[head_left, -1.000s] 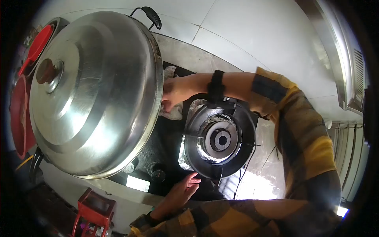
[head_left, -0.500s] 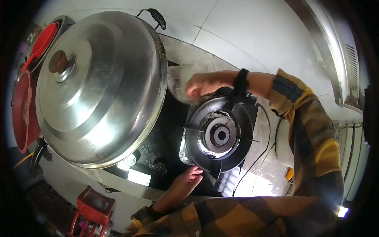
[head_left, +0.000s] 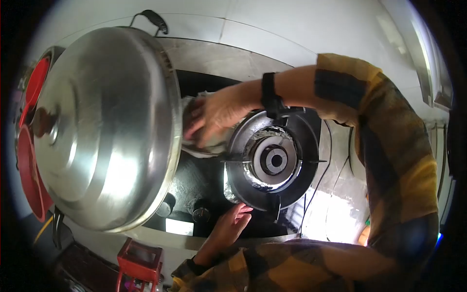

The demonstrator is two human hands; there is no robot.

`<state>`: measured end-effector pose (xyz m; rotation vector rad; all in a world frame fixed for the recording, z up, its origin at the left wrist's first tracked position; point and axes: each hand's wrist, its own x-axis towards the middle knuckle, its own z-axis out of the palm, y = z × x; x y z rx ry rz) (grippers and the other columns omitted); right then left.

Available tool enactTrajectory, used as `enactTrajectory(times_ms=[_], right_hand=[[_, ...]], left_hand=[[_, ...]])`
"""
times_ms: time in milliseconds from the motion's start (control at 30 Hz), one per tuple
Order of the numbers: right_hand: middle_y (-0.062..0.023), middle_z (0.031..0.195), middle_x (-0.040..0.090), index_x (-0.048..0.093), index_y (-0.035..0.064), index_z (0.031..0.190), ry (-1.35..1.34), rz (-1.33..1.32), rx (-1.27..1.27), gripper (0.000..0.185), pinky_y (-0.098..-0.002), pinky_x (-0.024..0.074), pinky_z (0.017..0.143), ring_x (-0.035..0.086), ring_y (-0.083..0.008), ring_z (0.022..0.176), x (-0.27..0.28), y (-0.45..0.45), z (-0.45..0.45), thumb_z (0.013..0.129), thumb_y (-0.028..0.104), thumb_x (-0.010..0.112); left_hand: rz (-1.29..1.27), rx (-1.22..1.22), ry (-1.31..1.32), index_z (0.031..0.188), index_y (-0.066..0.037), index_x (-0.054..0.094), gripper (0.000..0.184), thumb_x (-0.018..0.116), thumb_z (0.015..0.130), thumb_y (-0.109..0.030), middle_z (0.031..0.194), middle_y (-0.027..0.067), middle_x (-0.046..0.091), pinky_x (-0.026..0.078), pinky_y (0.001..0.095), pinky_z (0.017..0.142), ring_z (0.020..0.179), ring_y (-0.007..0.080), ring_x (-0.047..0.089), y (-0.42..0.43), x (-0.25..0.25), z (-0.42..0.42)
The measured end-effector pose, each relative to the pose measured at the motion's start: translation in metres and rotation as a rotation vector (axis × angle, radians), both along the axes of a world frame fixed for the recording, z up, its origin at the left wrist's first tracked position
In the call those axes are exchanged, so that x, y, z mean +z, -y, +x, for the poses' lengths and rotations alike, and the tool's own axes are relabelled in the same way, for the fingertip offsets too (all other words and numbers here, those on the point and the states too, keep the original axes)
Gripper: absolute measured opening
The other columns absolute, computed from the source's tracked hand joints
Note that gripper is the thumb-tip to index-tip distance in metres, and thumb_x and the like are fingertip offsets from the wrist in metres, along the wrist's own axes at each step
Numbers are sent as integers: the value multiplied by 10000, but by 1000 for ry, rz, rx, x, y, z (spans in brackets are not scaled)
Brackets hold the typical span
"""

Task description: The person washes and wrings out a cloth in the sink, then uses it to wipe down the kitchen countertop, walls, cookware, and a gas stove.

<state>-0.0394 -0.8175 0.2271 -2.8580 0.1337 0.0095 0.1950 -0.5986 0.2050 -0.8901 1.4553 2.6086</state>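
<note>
Palm down, right hand (head_left: 216, 117) on cloth (head_left: 210, 144); left hand (head_left: 229, 228) by burner (head_left: 260, 159).

One head-worn camera is facing forward and down from close above the burner (head_left: 284, 176), its wide view also catching the big lid (head_left: 112, 131) beside the burner

No readable text, brand or number — any markings seem too blurred.

Hard glare whitens the bench (head_left: 336, 170) toward its near right corner and streaks the steel lid (head_left: 114, 146). Dark corners and curved distortion rim the view.
</note>
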Motion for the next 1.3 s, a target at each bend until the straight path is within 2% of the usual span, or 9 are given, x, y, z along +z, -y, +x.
enactTrajectory(times_ms=[300,400,600,767,867,1033,1133,1233,1300], right_hand=[[-96,1458,200,241,261,1403,-36,-180,-334,560,-468,116,1088,160,-298,1346,-28,74,9,895,423,414],[-109,1408,283,384,180,1327,172,-133,-363,489,-473,155,1090,213,-314,1319,-32,58,-11,884,361,485],[-111,1435,241,369,198,1344,-380,451,-490,501,-462,231,1079,219,-304,1324,8,-4,-71,871,154,528],[-119,1376,319,421,117,1299,-356,-71,-382,545,-471,270,1043,289,-315,1281,19,11,-30,837,370,562],[-133,1482,71,211,249,1414,-262,50,-511,698,-518,99,1084,21,-321,1368,0,78,17,835,584,411],[-164,1446,199,280,269,1385,-30,117,-298,621,-446,203,1090,200,-350,1328,-21,84,-21,838,292,571],[-115,1356,383,588,155,1156,-129,387,-465,444,-411,328,1016,341,-306,1246,3,45,-53,725,88,671],[-71,1251,506,686,126,918,-56,808,-727,219,-354,398,953,429,-263,1171,2,2,-104,716,44,669],[-72,1147,590,695,92,819,-120,659,-759,87,-340,434,893,503,-239,1092,16,-27,-122,738,91,662]], left_hand=[[4,23,100,1223,5,411,362,443,937,-215,1173,134,513,421,305,889,1067,188,522,12,19,-3],[-38,46,110,1239,13,395,368,449,935,-189,1175,140,512,418,297,899,1065,192,525,9,18,1],[-38,50,21,1298,30,335,428,455,935,-162,1225,173,491,407,304,927,1083,207,521,2,13,7],[4,47,-58,1320,41,297,460,442,942,-177,1245,187,475,393,319,950,1110,222,506,-5,2,8],[6,41,-9,1322,37,300,457,437,942,-176,1249,183,470,391,325,952,1117,223,497,2,4,9],[-25,120,23,1313,16,334,425,437,937,-155,1230,158,482,394,332,948,1112,215,494,6,8,11],[6,105,36,1279,18,370,393,450,932,-150,1199,149,501,395,325,946,1108,201,494,10,11,6],[-5,67,44,1224,23,411,342,453,929,-146,1172,143,515,401,313,937,1103,190,495,10,14,0],[-10,55,38,1196,26,427,319,454,928,-146,1159,145,521,406,304,927,1083,187,508,9,14,-2]])
